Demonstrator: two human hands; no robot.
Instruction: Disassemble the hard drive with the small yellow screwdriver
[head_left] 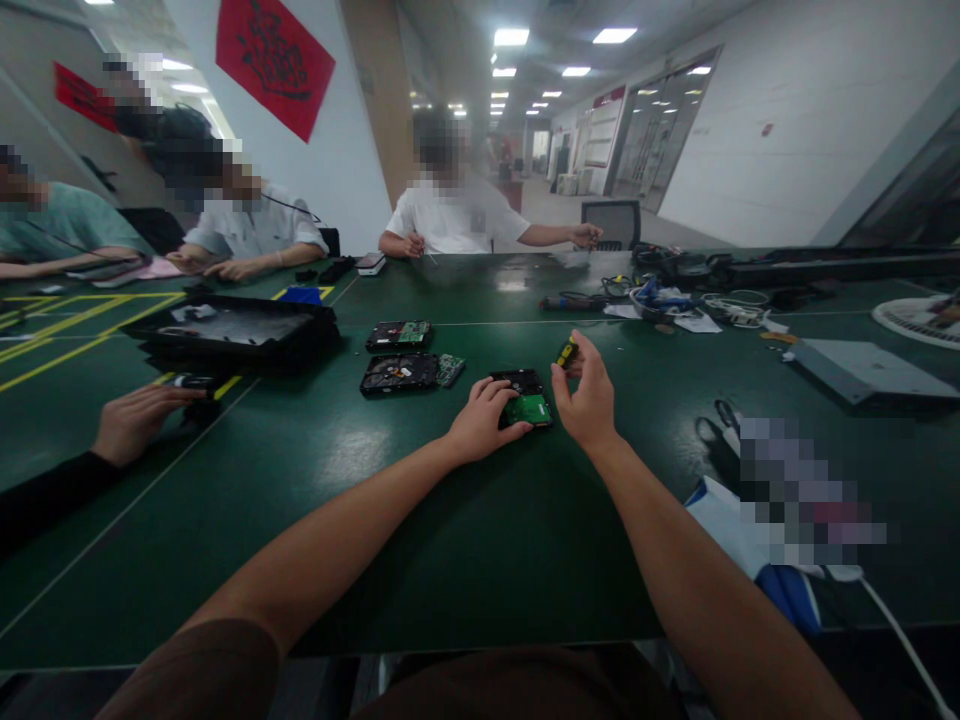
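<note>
A hard drive (529, 409) lies on the green table in front of me, its green circuit board facing up. My left hand (484, 418) steadies it, fingers over its left side and thumb along the near edge. Just right of the drive, my right hand (589, 398) is raised and grips a short yellow-and-black screwdriver (567, 351) by the handle; its tip cannot be made out. Farther left lie another hard drive (397, 373) with a loose circuit board (451, 370) at its right end, and a third hard drive (400, 336) behind it.
Black trays (240, 335) are stacked at left, near a co-worker's hand (146, 415). A grey metal box (874, 372) and tangled cables (660, 300) lie at right. Scissors (727, 425) and a blue-white packet (731, 520) are near my right arm. Several people sit across the table.
</note>
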